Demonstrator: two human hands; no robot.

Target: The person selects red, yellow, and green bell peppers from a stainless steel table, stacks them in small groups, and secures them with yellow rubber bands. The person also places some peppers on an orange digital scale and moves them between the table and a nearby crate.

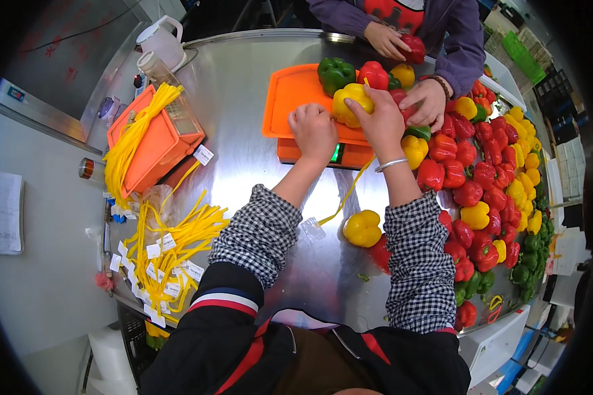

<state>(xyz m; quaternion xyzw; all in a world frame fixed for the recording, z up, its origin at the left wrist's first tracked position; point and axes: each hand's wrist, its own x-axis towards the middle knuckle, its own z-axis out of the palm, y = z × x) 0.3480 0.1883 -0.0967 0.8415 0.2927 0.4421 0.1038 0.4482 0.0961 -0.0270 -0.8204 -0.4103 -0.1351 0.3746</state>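
Observation:
My right hand (383, 118) grips a yellow bell pepper (348, 105) over the orange tray (284, 92) of a scale, thumb across its side. From beneath this hand a yellow strap (350, 196) trails down to a clear tag (312, 230) on the table. My left hand (313, 133) is at the tray's near edge, left of the pepper, its fingers curled in; whatever they may hold is hidden. On the tray's far side sit a green bell pepper (336, 74) and a red bell pepper (373, 74). The scale's green display (337, 153) shows between my wrists.
Across the table a co-worker (458, 39) holds a red pepper (412, 49), the other hand among peppers by the tray. Red peppers (469, 194) and others pile on the right. Yellow tagged straps (178, 240) lie left, near an orange bin (161, 155). A yellow pepper (362, 228) lies between my forearms.

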